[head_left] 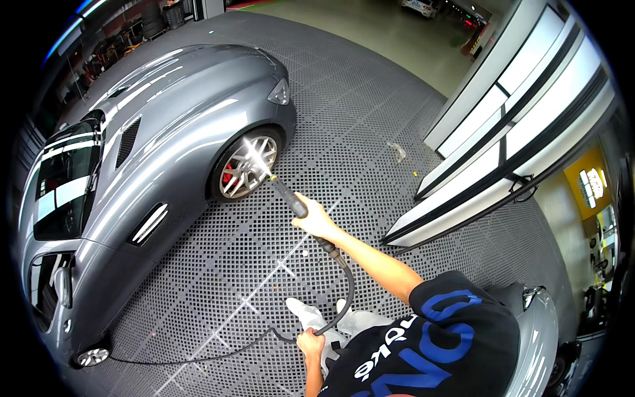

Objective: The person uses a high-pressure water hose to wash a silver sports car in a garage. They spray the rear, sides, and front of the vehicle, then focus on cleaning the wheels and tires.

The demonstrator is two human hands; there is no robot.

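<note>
Right hand (317, 221) grips black spray lance (286, 193) at spoked alloy wheel (248, 167).

A black spray lance (291, 198) points toward ten o'clock at the wheel (246, 167); its black hose (344, 301) curls down toward six o'clock.

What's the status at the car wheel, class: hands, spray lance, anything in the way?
Right hand gripping spray lance, nozzle aimed at front wheel of grey car. Left hand holding black hose low. Nothing between nozzle and wheel.
</note>
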